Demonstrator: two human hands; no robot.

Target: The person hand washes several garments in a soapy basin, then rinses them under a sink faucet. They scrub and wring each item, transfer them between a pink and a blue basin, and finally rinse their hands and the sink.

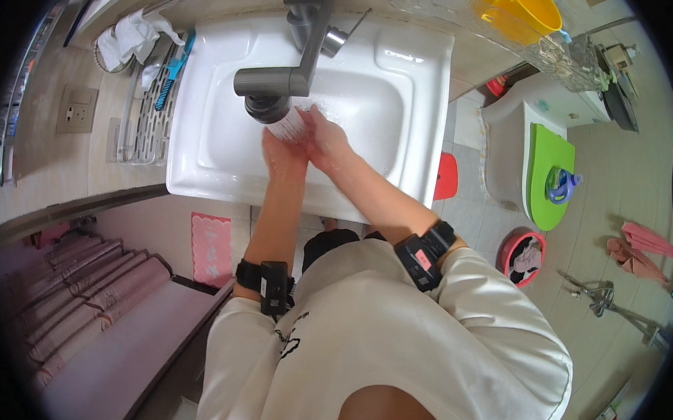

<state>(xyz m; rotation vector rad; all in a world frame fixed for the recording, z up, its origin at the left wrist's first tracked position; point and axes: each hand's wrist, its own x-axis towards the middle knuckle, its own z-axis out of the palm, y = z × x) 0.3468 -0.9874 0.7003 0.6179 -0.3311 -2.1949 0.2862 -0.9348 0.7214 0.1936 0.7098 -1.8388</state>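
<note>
My left hand and my right hand meet, cupped, over the white ceramic sink. Neither one holds an object. A spray of water falls onto them from the dark grey swivel faucet, whose round nozzle hangs just above the palms. The spray partly hides the fingers of both hands. Behind the spout, the faucet's lever handle points up to the right. Wet streaks shine on my wrists.
Left of the sink, a slotted clear tray holds a blue comb. A yellow cup stands on the clear shelf at back right. A purple-handled bottle rests on the toilet's green lid. On the floor, a red basin contains cloth.
</note>
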